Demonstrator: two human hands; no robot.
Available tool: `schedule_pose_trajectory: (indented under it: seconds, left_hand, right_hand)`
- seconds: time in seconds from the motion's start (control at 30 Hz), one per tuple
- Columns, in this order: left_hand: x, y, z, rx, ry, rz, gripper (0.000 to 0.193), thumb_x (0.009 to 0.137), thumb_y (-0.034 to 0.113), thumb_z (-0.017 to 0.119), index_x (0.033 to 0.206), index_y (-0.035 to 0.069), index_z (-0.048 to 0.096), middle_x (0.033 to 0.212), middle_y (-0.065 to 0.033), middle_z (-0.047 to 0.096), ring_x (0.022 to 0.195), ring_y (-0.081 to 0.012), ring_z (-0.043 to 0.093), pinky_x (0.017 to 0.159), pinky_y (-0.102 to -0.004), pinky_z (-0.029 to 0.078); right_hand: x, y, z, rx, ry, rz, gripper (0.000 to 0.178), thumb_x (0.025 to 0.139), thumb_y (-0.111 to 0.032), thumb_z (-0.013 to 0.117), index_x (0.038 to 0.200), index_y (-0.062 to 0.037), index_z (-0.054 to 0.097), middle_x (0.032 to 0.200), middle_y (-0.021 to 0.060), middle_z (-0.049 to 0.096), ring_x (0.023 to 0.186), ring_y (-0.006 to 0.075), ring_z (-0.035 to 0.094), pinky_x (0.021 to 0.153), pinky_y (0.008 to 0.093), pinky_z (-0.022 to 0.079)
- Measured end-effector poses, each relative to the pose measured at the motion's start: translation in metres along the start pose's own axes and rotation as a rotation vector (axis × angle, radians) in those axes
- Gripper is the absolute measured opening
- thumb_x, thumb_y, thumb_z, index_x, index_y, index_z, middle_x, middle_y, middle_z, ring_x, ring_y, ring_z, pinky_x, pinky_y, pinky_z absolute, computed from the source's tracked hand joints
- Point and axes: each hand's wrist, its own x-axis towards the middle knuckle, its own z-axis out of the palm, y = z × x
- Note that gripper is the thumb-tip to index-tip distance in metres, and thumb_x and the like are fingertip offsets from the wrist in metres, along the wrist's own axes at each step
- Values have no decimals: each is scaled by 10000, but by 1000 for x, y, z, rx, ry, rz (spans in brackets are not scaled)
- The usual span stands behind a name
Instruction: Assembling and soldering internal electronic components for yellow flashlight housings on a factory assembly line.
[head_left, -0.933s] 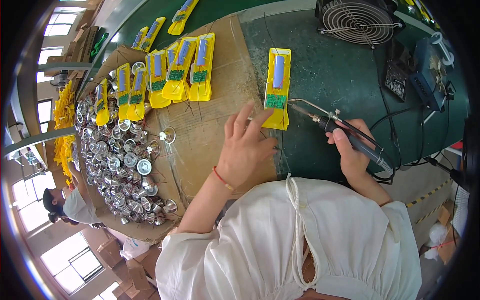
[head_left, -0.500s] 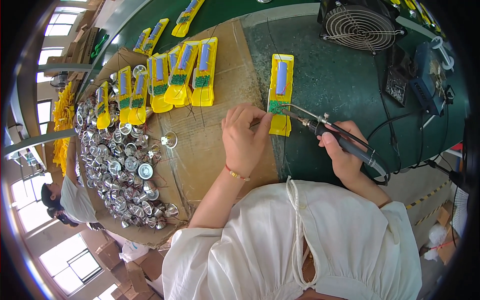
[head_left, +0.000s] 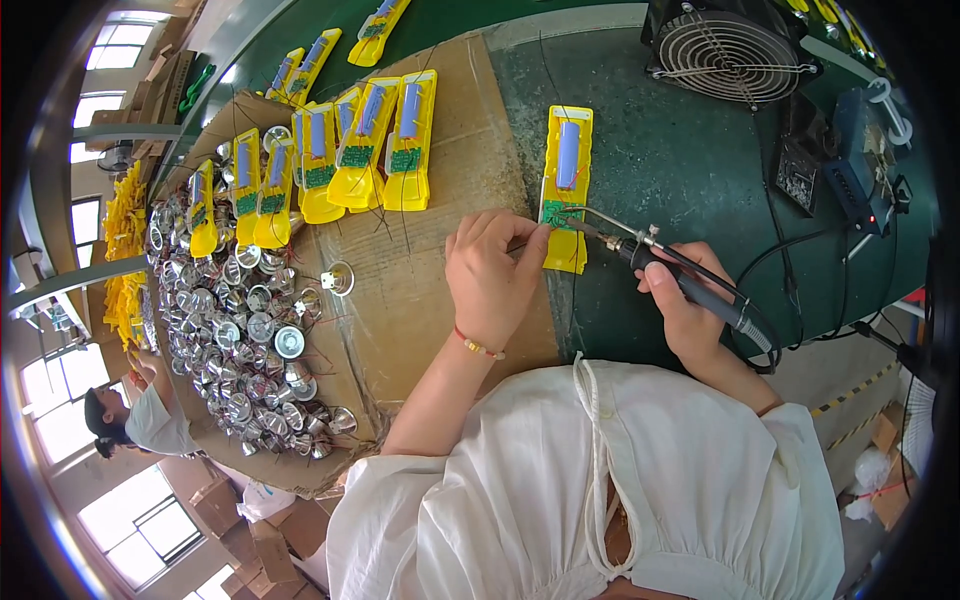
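In front of me lies a yellow plastic housing (head_left: pixel 568 254) with a blue cylindrical battery (head_left: pixel 568 155) and a small green circuit board (head_left: pixel 552 212) in it. My right hand (head_left: pixel 690 300) grips a soldering iron (head_left: pixel 680 280) with a thin metal tube clamped along it. The tips of iron and tube meet at the board. My left hand (head_left: pixel 492 268) is at the board's left edge, thumb and index finger pinched together. What they pinch is too small to make out. Thin dark wires run out from the housing's upper and lower ends.
Several similar yellow housings (head_left: pixel 408 185) rest on a cardboard sheet (head_left: pixel 440 270) to the left, beside a heap of shiny metal reflector cups (head_left: pixel 240 340). A fan (head_left: pixel 730 55) and a blue box (head_left: pixel 860 150) stand far right. Another person (head_left: pixel 150 415) works at far left.
Both hands and the soldering iron stay almost in place at the board. The view has shifted slightly. The other person's arm has moved, and a red light shows on the blue box.
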Motion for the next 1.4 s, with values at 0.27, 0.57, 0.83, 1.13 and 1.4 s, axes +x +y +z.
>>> schedule_pose_trajectory:
  seconds: [0.27, 0.57, 0.83, 1.13, 1.4]
  left_hand:
    - [-1, 1, 0, -2, -7, -16, 123, 713, 137, 673, 641, 89, 586, 654, -21, 571, 688, -209, 538, 660, -334, 378]
    - [0, 16, -18, -111, -76, -131, 161, 718, 195, 694, 691, 72, 594, 651, -35, 613, 582, -200, 595, 538, -311, 445]
    - [54, -4, -10, 12, -408, -120, 157, 729, 197, 628, 702, 42, 634, 617, -125, 613, 576, -277, 611, 557, -343, 495]
    - [278, -50, -19, 456, 78, 19, 399, 723, 377, 650, 1019, 111, 627, 1042, -132, 584, 1007, -298, 534, 836, -376, 438]
    - [272, -83, -38, 610, -399, -125, 660, 822, 281, 502, 1385, 258, 158, 1226, -236, 408, 1076, -381, 501, 915, -425, 410]
  right_hand:
    - [-4, -10, -10, 3, 31, -73, 181, 808, -76, 617, 911, 40, 525, 737, 116, 618, 633, 123, 595, 565, 226, 476]
    - [-5, -9, -15, 61, 76, -41, 177, 810, -75, 609, 914, 40, 523, 758, 127, 615, 641, 130, 595, 579, 235, 481]
    - [12, 3, -28, 85, 165, -12, 172, 814, -59, 603, 925, 36, 514, 784, 133, 611, 653, 136, 592, 599, 244, 492]
    - [10, 1, -32, 51, 193, 92, 138, 795, -33, 598, 869, 25, 497, 718, 106, 612, 645, 121, 586, 589, 250, 484]
    - [12, 2, -23, 69, 226, 86, 107, 811, -50, 580, 831, 17, 499, 702, 111, 596, 604, 138, 584, 567, 257, 489]
